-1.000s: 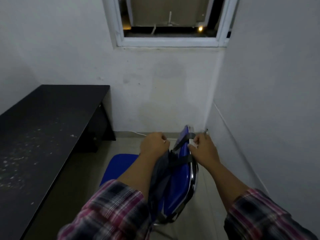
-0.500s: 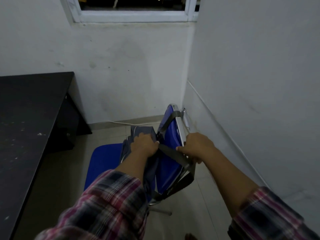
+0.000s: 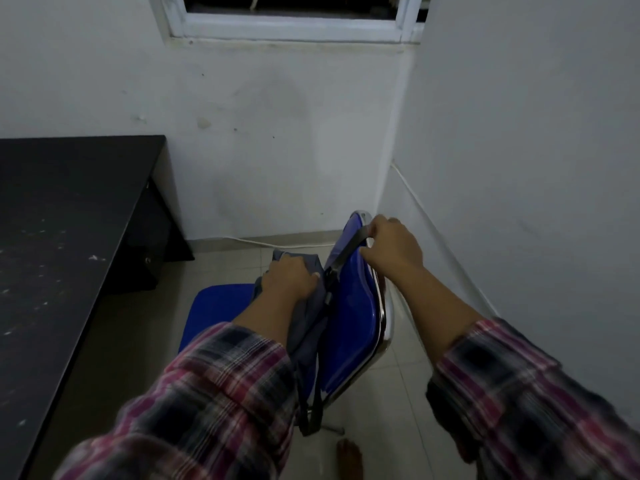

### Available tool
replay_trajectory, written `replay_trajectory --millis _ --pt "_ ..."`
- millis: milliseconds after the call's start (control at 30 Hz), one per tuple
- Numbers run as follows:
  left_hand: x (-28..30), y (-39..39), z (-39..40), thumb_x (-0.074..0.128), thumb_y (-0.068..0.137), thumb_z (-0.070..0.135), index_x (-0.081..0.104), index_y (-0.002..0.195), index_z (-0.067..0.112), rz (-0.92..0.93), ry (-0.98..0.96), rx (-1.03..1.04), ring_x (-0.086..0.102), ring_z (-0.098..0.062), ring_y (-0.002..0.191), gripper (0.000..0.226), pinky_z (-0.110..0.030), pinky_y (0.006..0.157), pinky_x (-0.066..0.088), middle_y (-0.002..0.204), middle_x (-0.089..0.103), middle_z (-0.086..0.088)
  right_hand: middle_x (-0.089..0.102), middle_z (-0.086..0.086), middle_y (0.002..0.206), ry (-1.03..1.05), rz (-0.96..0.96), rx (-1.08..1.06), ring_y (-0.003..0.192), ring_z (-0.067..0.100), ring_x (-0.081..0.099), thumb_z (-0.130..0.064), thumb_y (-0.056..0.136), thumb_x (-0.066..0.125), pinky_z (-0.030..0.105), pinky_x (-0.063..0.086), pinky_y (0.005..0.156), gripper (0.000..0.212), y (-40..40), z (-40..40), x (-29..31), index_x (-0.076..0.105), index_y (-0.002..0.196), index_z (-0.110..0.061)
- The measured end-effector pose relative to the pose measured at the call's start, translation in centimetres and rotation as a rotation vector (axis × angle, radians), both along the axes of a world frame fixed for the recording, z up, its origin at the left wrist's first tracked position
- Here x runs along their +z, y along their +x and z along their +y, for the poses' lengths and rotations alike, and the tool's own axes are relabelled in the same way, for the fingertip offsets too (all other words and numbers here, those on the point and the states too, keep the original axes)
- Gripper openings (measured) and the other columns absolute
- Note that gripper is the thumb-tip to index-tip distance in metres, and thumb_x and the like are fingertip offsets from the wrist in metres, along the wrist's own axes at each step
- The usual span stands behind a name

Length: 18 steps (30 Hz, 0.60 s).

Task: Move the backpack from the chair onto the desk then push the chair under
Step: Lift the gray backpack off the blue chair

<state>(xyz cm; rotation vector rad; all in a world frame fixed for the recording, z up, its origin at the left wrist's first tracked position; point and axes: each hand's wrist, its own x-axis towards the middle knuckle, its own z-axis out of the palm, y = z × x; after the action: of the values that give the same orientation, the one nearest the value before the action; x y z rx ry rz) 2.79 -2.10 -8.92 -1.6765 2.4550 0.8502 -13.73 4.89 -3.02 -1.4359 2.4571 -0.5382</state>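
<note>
while grey backpack (image 3: 306,317) sits on blue chair (image 3: 349,306), leaning against backrest, left hand (image 3: 289,280) clenched on top of bag fabric. right hand (image 3: 391,244) pinching grey strap (image 3: 348,249) that loops over backrest top edge. chair seat points toward black bench (image 3: 65,244), apart from it; bench top dusty, speckled white. plaid sleeves (image 3: 214,393) on both arms. bare foot (image 3: 349,457) on tiled floor (image 3: 221,268) behind chair. white walls, window (image 3: 294,15) above.

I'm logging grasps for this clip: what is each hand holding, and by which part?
Both hold the grey backpack: the left hand grips its top fabric, the right hand its strap at the chair back's top.
</note>
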Motion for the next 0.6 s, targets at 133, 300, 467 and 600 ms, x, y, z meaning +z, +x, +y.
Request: replay_trajectory --millis 133,300,467,600 --pt "-0.2 -0.9 -1.5 0.048 0.095 0.042 0.05 0.136 0.01 0.005 0.009 0.024 0.047 -0.036 0.125 0.053 -0.048 0.102 0.045 0.138 0.047 -0.019 0.045 0.019 0.133 0.063 0.018 0.011 0.117 0.037 0.051 -0.017 0.087 0.062 0.043 0.05 0.089 0.051 -1.3 -3.4 -2.1 0.045 0.134 -0.014" --pt "-1.4 -2.0 -3.8 0.05 0.093 0.045 0.048 0.138 0.012 -0.034 0.032 0.083 0.046 -0.035 0.126 0.056 -0.047 0.102 0.044 0.139 0.044 -0.017 0.061 0.018 0.101 0.03 0.075 0.096 0.08 0.027 0.054 -0.007 0.086 0.055 0.031 0.038 0.058 0.021 -2.8 -5.9 -3.6 0.053 0.106 -0.006" --pt "-3.6 -3.1 -5.1 0.059 0.086 0.05 0.034 0.145 0.01 -0.091 0.138 0.145 0.041 -0.039 0.13 0.077 -0.048 0.107 0.04 0.148 0.03 -0.017 0.051 0.011 0.084 -0.024 0.084 0.121 0.072 0.027 0.051 -0.022 0.092 0.047 0.031 0.037 0.056 0.01 -4.8 -8.5 -4.3 0.042 0.097 -0.014" --pt "-5.2 -2.8 -6.4 0.068 0.077 0.05 0.023 0.148 0.015 -0.077 0.214 0.233 0.04 -0.039 0.131 0.091 -0.049 0.107 0.04 0.146 0.031 -0.015 0.06 0.014 0.095 0.209 0.162 0.169 0.075 0.024 0.05 -0.016 0.092 0.046 0.032 0.038 0.059 0.003 -6.8 -13.2 -3.6 0.044 0.093 -0.014"
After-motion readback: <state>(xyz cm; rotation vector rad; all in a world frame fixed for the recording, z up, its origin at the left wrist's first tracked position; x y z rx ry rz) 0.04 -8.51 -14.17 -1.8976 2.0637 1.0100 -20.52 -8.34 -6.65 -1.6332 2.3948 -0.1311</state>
